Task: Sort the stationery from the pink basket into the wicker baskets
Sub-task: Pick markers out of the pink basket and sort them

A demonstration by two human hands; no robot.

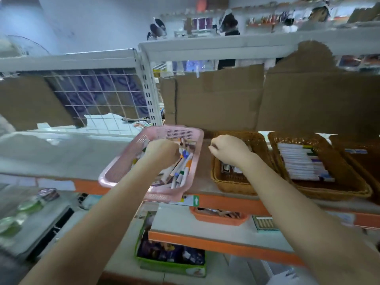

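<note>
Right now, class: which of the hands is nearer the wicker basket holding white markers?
Right. The right hand is over the neighbouring wicker basket; the left hand is in the pink basket, farther away.

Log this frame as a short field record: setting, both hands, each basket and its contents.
setting: shop shelf with orange edge
left hand: fingers curled, down among the pens in the pink basket; whether it holds one cannot be seen
right hand: fingers curled, over the first wicker basket; grip unclear
first wicker basket contents: a few small items, too blurred to name
second wicker basket: row of white markers
</note>
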